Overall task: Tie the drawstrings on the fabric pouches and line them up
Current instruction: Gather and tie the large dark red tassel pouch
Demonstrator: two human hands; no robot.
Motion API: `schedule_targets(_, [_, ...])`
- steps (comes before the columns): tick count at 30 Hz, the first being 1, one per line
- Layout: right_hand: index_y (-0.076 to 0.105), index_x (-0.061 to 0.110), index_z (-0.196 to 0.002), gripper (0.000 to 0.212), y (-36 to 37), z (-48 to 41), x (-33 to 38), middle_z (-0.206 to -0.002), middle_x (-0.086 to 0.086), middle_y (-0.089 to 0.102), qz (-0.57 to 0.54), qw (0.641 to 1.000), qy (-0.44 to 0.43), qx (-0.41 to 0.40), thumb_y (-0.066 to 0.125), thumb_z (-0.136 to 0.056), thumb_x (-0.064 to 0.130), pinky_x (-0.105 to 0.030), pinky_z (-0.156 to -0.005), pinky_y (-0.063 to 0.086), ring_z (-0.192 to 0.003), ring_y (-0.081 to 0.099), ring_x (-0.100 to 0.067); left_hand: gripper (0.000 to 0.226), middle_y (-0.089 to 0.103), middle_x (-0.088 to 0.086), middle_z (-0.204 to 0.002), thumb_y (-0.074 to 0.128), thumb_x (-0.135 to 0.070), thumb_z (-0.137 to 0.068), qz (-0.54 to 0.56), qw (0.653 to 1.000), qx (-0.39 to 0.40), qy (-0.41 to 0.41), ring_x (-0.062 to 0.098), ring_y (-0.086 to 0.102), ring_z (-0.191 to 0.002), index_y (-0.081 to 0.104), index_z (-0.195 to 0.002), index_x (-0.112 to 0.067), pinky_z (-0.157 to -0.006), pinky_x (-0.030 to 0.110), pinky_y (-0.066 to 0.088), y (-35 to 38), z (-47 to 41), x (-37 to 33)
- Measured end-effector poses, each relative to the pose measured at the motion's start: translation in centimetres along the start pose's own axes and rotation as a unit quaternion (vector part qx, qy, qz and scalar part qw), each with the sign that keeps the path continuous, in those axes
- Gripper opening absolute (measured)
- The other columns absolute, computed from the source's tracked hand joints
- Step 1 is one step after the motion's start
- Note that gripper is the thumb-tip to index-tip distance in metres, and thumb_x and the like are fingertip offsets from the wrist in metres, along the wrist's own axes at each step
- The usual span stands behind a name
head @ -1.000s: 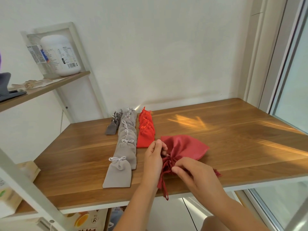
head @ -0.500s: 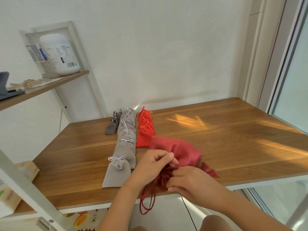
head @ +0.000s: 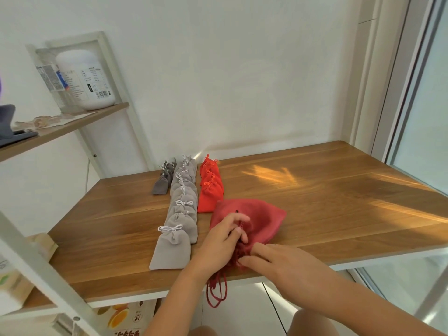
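Note:
A large dark red pouch [head: 257,219] lies near the front edge of the wooden table [head: 339,202], its gathered mouth toward me. My left hand [head: 219,243] pinches the red drawstring at the mouth. My right hand [head: 278,264] holds the bunched cord just below it. Loops of the drawstring [head: 217,292] dangle over the table's edge. To the left run three rows of tied pouches: light grey pouches [head: 180,214], small bright red pouches [head: 209,187] and small dark grey pouches [head: 164,178].
A white-framed shelf [head: 63,127] at the left carries a white tub [head: 86,81] and small items. A window frame [head: 407,93] borders the right side. Sunlight patches fall on the table's right half.
The red pouch has shifted slightly and its cord loops hang lower over the edge. My left hand rose onto the pouch mouth, and my right hand moved in against the bunched cord.

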State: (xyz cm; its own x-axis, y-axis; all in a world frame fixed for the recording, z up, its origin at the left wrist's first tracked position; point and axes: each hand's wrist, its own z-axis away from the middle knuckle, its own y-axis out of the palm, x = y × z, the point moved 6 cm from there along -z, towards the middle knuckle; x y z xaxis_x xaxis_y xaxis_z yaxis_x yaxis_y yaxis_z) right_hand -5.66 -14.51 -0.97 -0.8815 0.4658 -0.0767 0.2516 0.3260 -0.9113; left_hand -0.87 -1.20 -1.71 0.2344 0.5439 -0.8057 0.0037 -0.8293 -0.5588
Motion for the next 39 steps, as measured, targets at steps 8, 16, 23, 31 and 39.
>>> schedule_targets(8, [0.067, 0.034, -0.085, 0.035, 0.3, 0.3, -0.2, -0.087, 0.015, 0.056, -0.019, 0.998, -0.048, 0.038, 0.080, -0.060, 0.012, -0.014, -0.060, 0.039, -0.078, 0.047, -0.005, 0.010, 0.075, 0.003, -0.086, 0.054, -0.013, -0.097, 0.149, 0.988, 0.029, 0.010, 0.013, 0.069, -0.088, 0.062, -0.101, -0.010, -0.086, 0.022, 0.049, 0.5, 0.4, -1.5])
schedule_targets(16, [0.060, 0.024, -0.107, 0.026, -1.3, -0.1, 1.3, -0.103, 0.005, 0.057, 0.015, 0.998, -0.055, 0.033, 0.043, -0.090, 0.015, -0.025, -0.059, 0.045, -0.074, 0.053, -0.013, 0.016, 0.066, -0.007, -0.066, 0.057, -0.022, -0.095, 0.042, 0.997, 0.051, 0.027, 0.003, 0.056, -0.061, 0.067, -0.084, -0.015, -0.061, 0.023, 0.044, 1.8, 0.6, -1.7])
schedule_targets(23, [0.043, 0.029, -0.138, 0.042, -2.7, 0.3, -3.6, -0.115, 0.005, 0.046, -0.016, 0.980, 0.156, 0.120, 0.042, -0.100, 0.012, -0.027, -0.084, 0.044, -0.105, 0.055, -0.014, 0.017, 0.058, -0.023, -0.054, 0.055, -0.019, -0.096, 0.030, 0.999, -0.025, 0.022, -0.008, 0.051, -0.053, 0.069, -0.087, -0.018, -0.058, 0.008, 0.036, 0.9, 1.1, -2.2])
schedule_targets(31, [0.062, 0.015, -0.090, 0.014, -3.5, -1.5, -2.7, -0.087, 0.008, 0.063, -0.336, 0.926, 0.154, 0.073, 0.051, -0.098, 0.019, -0.014, -0.073, 0.045, -0.079, 0.058, 0.000, 0.014, 0.069, -0.007, -0.068, 0.062, -0.024, -0.091, 0.003, 0.996, -0.091, 0.012, 0.003, 0.061, -0.063, 0.067, -0.080, -0.019, -0.059, 0.021, 0.046, 1.1, 0.3, -1.6])
schedule_targets(39, [0.050, 0.004, -0.096, 0.020, -0.9, -2.1, -5.5, -0.083, -0.012, 0.072, -0.538, 0.799, 0.268, 0.002, 0.038, -0.103, 0.019, -0.034, -0.076, 0.057, -0.081, 0.070, -0.023, 0.030, 0.060, -0.005, -0.058, 0.061, -0.016, -0.092, 0.102, 0.994, -0.040, -0.002, 0.003, 0.052, -0.058, 0.067, -0.064, -0.020, -0.061, 0.016, 0.040, 0.5, 0.2, -2.2])
